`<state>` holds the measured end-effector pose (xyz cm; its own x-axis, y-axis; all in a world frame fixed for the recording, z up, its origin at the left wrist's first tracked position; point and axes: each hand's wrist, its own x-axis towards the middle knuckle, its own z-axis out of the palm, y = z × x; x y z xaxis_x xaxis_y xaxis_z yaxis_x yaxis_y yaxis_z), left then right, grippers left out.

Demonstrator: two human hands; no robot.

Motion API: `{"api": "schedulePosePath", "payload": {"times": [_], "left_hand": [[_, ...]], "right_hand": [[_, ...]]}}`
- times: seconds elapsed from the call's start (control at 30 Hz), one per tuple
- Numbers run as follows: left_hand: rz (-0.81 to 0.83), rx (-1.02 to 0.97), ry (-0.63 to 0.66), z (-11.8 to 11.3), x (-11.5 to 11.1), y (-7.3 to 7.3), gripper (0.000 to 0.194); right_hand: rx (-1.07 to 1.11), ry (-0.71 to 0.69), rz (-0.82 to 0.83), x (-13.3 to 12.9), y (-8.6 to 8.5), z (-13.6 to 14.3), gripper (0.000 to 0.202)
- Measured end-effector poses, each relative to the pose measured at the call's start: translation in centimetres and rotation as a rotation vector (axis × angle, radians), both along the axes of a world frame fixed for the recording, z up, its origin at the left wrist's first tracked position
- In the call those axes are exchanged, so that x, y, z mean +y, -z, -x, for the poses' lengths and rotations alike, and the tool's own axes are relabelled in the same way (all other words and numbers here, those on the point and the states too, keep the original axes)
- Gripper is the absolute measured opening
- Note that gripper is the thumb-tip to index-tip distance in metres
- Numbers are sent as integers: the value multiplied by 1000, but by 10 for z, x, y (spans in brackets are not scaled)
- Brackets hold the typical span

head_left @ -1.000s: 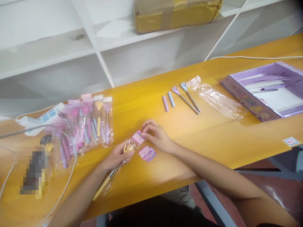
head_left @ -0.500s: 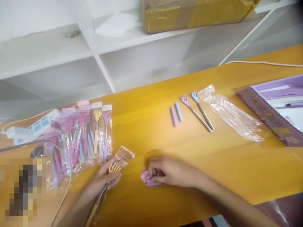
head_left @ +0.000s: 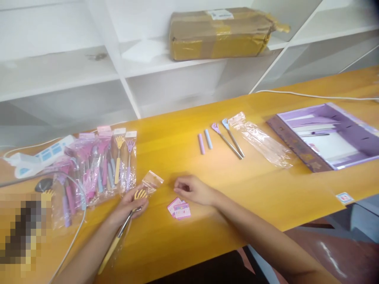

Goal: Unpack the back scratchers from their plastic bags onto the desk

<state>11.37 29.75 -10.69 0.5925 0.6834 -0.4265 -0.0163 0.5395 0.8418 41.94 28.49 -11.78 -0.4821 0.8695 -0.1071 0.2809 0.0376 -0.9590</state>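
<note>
My left hand (head_left: 132, 205) is closed around a yellow back scratcher (head_left: 114, 246) in a clear plastic bag (head_left: 152, 181). The claw-shaped head shows above my thumb, and the yellow handle points down toward the near edge. To the right, my right hand (head_left: 194, 190) hovers just beyond a small fanned pile of pink printed cards (head_left: 182, 210), apart from them. Its thumb and fingers are curled together; whether anything is pinched there cannot be made out.
Bagged back scratchers (head_left: 94, 169) lie at left beside a power strip (head_left: 44, 156) and a cable. Farther back are a purple back scratcher (head_left: 226, 140), a blue one (head_left: 233, 138), two handle sleeves (head_left: 204, 142) and a clear bag (head_left: 265, 144). A purple box (head_left: 310, 157) stands right.
My right hand has lifted off the pink cards and moved away from them, leaving them uncovered. My left hand still holds the bagged back scratcher. The camera view has shifted to the right.
</note>
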Motion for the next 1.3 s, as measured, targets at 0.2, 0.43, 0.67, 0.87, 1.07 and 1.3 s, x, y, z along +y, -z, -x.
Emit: {"api": "schedulePosePath", "payload": {"times": [0.2,0.43,0.67,0.87,1.07,1.3], "left_hand": [[-9,-174,-42,-4,3,8,35],[-128,-44,24,-5,4,13,44],[-179,-48,117,-11,2,8,51],[10,-206,451,-4,-3,8,48],[-219,-19,466,-4,-10,7,45],[-265,67,442,-12,-23,-2,43]], "right_hand": [[81,285,-78,3,11,5,48],[139,241,-82,3,9,3,53],[91,174,-129,-2,9,37,52],[105,680,-354,6,-28,10,58],[328,783,-333,-5,-58,1,48],[531,735,-275,-6,-72,-45,40]]}}
